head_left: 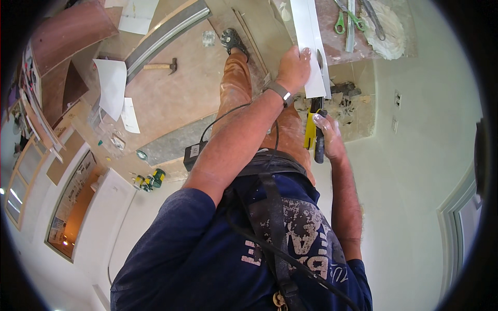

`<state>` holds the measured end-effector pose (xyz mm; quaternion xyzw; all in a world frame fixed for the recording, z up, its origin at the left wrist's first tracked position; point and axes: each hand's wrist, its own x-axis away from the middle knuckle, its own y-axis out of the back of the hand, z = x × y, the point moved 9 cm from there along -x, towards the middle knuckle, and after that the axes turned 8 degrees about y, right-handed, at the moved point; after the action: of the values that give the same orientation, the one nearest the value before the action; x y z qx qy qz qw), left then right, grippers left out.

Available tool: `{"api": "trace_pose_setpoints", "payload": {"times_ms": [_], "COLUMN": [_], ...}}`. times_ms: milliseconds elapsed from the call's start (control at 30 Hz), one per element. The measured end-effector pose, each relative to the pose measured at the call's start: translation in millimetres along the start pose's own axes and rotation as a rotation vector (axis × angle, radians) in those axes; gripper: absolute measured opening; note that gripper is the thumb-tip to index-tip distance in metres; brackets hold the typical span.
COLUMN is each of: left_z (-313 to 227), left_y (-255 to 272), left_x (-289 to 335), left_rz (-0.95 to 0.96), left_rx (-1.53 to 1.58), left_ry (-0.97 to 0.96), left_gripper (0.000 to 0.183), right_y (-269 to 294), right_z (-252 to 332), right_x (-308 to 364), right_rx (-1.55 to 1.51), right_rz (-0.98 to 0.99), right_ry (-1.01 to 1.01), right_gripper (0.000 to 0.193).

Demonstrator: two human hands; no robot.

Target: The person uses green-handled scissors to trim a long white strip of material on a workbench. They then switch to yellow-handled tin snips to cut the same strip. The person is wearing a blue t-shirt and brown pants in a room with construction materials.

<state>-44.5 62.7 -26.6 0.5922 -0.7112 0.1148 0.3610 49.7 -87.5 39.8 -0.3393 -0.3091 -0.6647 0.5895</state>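
My left hand (pixel 294 68), with a watch on the wrist, is closed on the edge of a long white strip (pixel 307 28), thumb on its face. The strip reaches from the top edge of the picture down toward my right hand (pixel 331 136). That hand is wrapped round the handle of a yellow-and-black handled cutting tool (pixel 309 132). Its grey metal end lies against the strip's right side, partly hidden behind it, so its exact kind is unclear. Green-handled scissors (pixel 340 23) lie on a dusty surface beyond my hands, next to a crumpled pale cloth or bag (pixel 386 31).
A hammer (pixel 173 66) lies on the floor to the left, near a long metal profile (pixel 171 36) and white offcuts (pixel 110 88). My shoe (pixel 234 41) is close to the boards. Rubble (pixel 347 101) sits by the right wall (pixel 415 145). Green-and-yellow containers (pixel 155 179) stand at left.
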Motion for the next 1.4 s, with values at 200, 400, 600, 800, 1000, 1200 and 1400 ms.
{"api": "trace_pose_setpoints", "payload": {"times_ms": [200,400,600,800,1000,1200,1400], "left_z": [3,0,0,-2,11,2,0], "left_y": [2,3,2,5,1,4,8], "left_x": [1,2,2,5,-8,-7,-7], "left_rz": [0.0,0.006,0.004,-0.049,-0.062,-0.062,-0.092], "left_rx": [-0.019,-0.062,-0.014,-0.064,0.002,-0.054,-0.105], "left_ry": [0.008,0.013,-0.011,-0.037,0.1,0.036,-0.017], "left_gripper": [0.027,0.027,0.03,0.033,0.032,0.032,0.031], "right_y": [2,-2,-2,1,1,2,-1], "right_z": [0,-4,4,-2,9,-1,-5], "right_x": [-5,-5,0,-4,3,0,-1], "right_rx": [0.042,-0.007,-0.065,-0.017,0.067,0.015,0.046], "right_rz": [0.04,0.074,0.007,0.036,0.074,0.085,0.098], "right_ry": [0.066,0.048,0.052,0.07,0.094,0.086,0.112], "right_gripper": [0.03,0.029,0.033,0.031,0.029,0.028,0.029]}}
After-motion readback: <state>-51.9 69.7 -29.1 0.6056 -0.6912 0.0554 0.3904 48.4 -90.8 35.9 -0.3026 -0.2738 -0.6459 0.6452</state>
